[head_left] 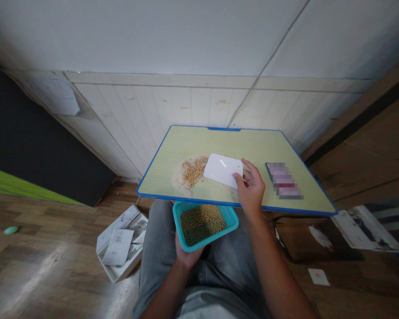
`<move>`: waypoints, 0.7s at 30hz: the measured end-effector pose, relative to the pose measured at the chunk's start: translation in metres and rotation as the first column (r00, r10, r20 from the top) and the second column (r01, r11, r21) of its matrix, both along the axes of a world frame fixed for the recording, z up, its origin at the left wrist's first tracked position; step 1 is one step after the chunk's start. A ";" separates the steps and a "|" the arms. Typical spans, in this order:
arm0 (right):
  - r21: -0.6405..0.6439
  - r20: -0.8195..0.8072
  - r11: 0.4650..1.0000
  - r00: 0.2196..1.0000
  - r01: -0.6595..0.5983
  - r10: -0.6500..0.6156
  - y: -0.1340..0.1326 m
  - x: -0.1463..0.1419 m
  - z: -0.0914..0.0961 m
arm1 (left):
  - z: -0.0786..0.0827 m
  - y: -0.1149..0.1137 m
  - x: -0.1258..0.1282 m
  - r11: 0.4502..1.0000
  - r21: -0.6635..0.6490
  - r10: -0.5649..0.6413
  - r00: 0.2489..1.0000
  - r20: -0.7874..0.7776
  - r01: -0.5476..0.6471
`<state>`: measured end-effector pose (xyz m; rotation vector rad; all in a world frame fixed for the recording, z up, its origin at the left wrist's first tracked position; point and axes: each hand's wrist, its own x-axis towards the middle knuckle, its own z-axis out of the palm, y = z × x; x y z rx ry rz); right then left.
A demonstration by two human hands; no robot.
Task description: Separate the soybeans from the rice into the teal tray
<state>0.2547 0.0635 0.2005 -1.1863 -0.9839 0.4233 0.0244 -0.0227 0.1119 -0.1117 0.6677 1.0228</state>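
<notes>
My right hand [251,184] pinches the near corner of a white plastic scraper [222,169], held flat just over the table top. Left of the scraper's edge lies a small heap of yellow beans [193,172], with pale rice-like grains [178,177] spread around and under them. Below the table's front edge, my left hand [189,255] grips a turquoise plastic basket [232,220] from underneath, over my lap. Many yellowish beans [206,221] fill its bottom, partly in shadow. Most of the left hand's fingers are hidden under the basket.
The pale table [252,141] has a blue rim. A phone [284,180] lies on its right side. On the floor are an open white box [119,248] with papers at left, a brown box [319,239] at right and a green object [11,230]. A wall stands behind.
</notes>
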 end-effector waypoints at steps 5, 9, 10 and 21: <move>-0.012 0.012 0.999 0.999 -0.049 0.049 -0.001 -0.001 0.002 | 0.004 -0.002 0.001 1.000 0.026 -0.001 1.000 -0.012 0.001; -0.024 0.020 0.997 0.997 -0.077 0.077 -0.001 0.001 0.001 | 0.007 -0.003 0.002 1.000 -0.003 0.007 1.000 -0.002 -0.007; -0.023 0.025 0.996 0.996 -0.081 0.082 -0.001 0.002 0.001 | 0.008 -0.003 0.002 1.000 -0.004 0.008 1.000 0.006 -0.008; -0.015 0.013 0.996 0.996 -0.087 0.087 -0.001 0.000 0.002 | 0.012 -0.004 0.002 1.000 -0.027 0.002 1.000 -0.020 -0.002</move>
